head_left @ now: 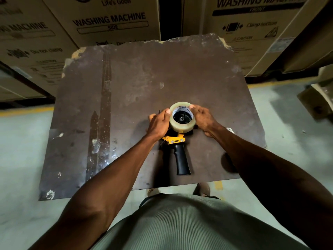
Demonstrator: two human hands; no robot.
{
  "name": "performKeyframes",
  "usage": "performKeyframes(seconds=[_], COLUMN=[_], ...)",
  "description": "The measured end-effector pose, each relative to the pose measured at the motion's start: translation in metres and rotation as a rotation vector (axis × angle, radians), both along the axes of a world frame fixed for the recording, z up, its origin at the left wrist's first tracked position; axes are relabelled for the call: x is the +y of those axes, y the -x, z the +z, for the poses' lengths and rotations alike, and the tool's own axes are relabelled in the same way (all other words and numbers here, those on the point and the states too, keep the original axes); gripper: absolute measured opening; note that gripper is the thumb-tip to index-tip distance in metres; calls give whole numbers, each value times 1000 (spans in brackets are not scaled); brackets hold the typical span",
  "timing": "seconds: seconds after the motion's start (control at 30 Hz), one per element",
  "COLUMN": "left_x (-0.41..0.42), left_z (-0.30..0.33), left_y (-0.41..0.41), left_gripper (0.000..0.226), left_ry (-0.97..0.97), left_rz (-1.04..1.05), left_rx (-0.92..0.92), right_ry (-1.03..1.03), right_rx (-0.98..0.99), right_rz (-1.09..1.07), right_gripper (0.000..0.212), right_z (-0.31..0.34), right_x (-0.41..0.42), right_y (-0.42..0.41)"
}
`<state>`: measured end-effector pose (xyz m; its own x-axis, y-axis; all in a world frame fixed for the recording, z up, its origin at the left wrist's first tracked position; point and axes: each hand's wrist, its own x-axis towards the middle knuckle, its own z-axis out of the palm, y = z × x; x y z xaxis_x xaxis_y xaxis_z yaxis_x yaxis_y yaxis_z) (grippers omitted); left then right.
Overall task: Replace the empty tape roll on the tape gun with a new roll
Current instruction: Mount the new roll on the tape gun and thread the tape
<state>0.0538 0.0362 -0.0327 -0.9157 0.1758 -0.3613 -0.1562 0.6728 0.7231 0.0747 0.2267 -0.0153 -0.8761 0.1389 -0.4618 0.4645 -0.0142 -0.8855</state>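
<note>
The new tape roll (182, 117) is gripped from both sides by the left hand (159, 123) and right hand (202, 119), its hole set directly over the hub of the tape gun (177, 147) lying on the surface (126, 87)

Table top (137, 91): dark brown board, worn and scratched, chipped pale at the 11 and 1 o'clock corners; a long dark stripe runs along its left part.
Floor (23, 141): pale grey concrete, with a yellow painted line (25, 111) at 9 o'clock and another at 3 o'clock.
Cartons (111, 20): tall cardboard boxes printed "WASHING MACHINE", standing from 10 to 2 o'clock behind the table.
Gap: a dark slot between cartons at 12 o'clock.
Light: dim, brightest on the floor.
</note>
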Motion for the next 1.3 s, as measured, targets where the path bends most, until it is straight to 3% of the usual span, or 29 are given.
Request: performKeyframes(seconds=[0.3, 0.63, 0.8, 1.03, 1.3], left_x=[-1, -4, 0, -18, -27], left_z=[-3, -2, 9, -18, 4], left_y=[0, -8, -7, 13, 25], left_gripper=[52, 36, 39, 60, 56], left_ry=[11, 67, 84, -56, -130], left_rz=[-1, -89, -100, -188, -316], left_rx=[-22, 56, 22, -111, -142], right_ry=[-2, 19, 79, 200, 157], right_rx=[47, 153, 73, -193, -205], right_rz=[52, 114, 120, 207, 198], right_gripper=[32, 24, 26, 35, 43], right_z=[-3, -5, -5, -4, 0], right_x=[-3, -3, 6, 35, 49], right_y=[-5, -17, -14, -7, -18])
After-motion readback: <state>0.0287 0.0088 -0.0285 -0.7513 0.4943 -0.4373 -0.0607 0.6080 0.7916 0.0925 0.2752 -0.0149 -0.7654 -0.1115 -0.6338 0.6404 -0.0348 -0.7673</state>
